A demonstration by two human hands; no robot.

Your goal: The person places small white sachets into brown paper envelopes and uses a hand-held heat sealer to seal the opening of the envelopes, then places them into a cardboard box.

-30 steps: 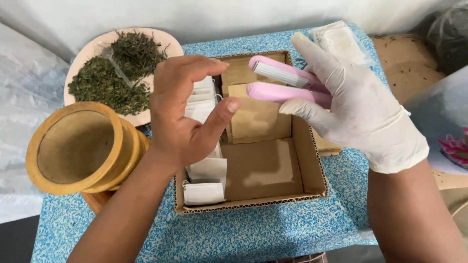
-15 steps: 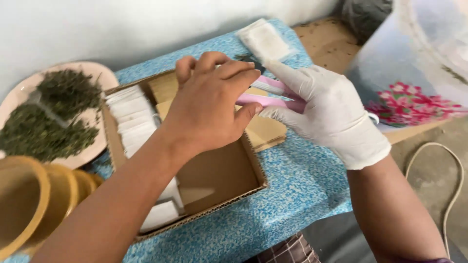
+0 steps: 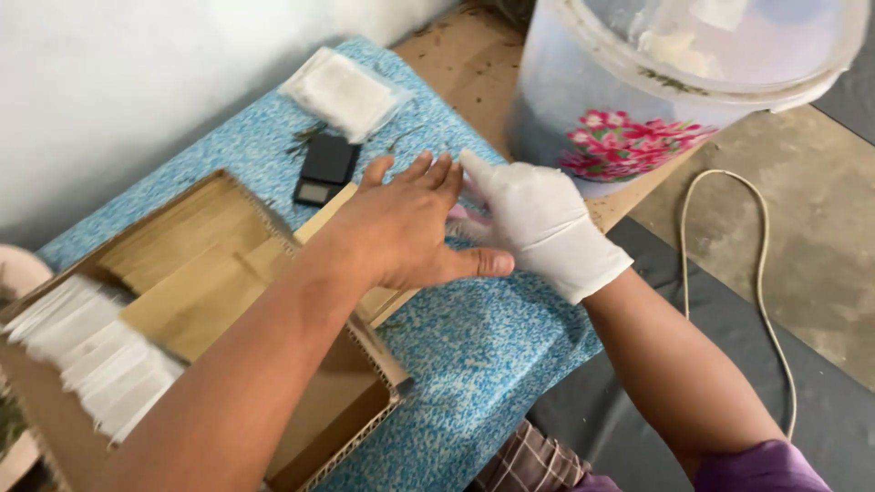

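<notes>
A low table under a blue speckled cloth (image 3: 492,355) stands against a pale wall. The bare left hand (image 3: 406,232) lies flat, fingers together, beside the gloved right hand (image 3: 538,219), whose grip is hidden — only a sliver of a pink tool (image 3: 458,213) shows between them. Near the table edge, it could slip off. Close by sit a small black scale (image 3: 326,166), a cardboard box (image 3: 365,401) of white sachets (image 3: 100,364) and a flowered bucket (image 3: 629,118).
</notes>
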